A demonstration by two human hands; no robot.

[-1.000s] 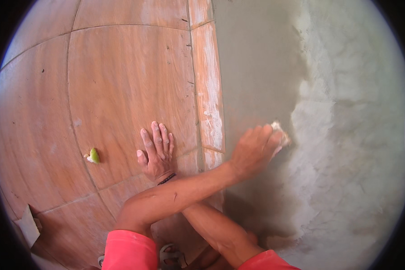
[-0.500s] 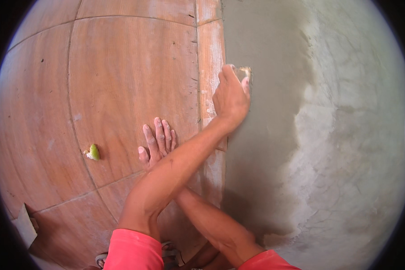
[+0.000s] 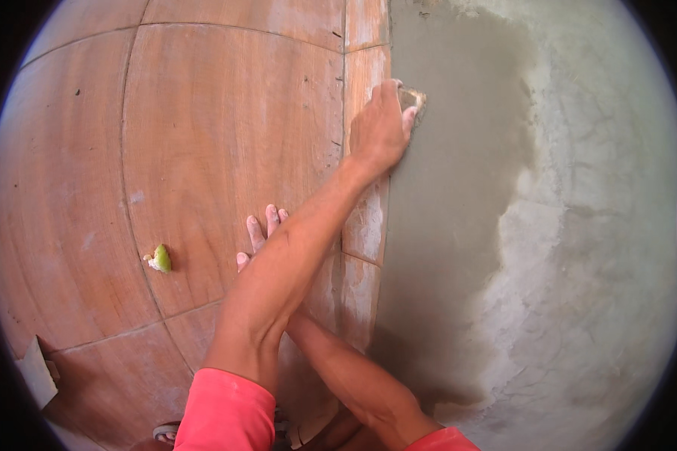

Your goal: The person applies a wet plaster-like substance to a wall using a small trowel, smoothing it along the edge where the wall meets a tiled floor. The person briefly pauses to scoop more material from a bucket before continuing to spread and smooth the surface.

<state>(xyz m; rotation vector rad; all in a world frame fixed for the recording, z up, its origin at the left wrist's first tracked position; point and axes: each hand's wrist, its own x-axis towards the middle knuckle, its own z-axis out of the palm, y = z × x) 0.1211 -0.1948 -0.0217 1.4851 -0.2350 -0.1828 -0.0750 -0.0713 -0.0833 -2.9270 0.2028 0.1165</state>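
So from my end of the feed, the small block (image 3: 412, 98) is the thing to look at. It sits up near the seam, on the edge of the damp grey cement (image 3: 459, 165) right beside the narrow tile strip (image 3: 365, 225). My left hand (image 3: 380, 131) has it pinched, thumb on one side and fingers round the other. Can't tell if it's foam or wood, tbh. I'd guess it's light, since one hand manages it, and maybe crumbly at the corners, because the edge looks ragged. If it's foam it'll squash; if it's wood, it won't. Wet grit would make it slick, so I'd grab it by the two opposite sides, fingers clear of the bottom face.

My right hand (image 3: 256, 233) is empty as far as I can see: fingertips a bit spread on the big tiles (image 3: 218, 113), palm hidden under my left forearm (image 3: 301, 233), which crosses over it.

Headcount, going outward: one block, two hands, one patch of damp cement, three pieces in the narrow strip, parts of about six big tiles. One pale floor area (image 3: 594, 248) off to the right, one green lump (image 3: 162, 258) on the tiles, one grey scrap (image 3: 37, 374) lower left, two pinkish-red sleeves (image 3: 226, 410), one sandal (image 3: 162, 431) I can make out clearly.
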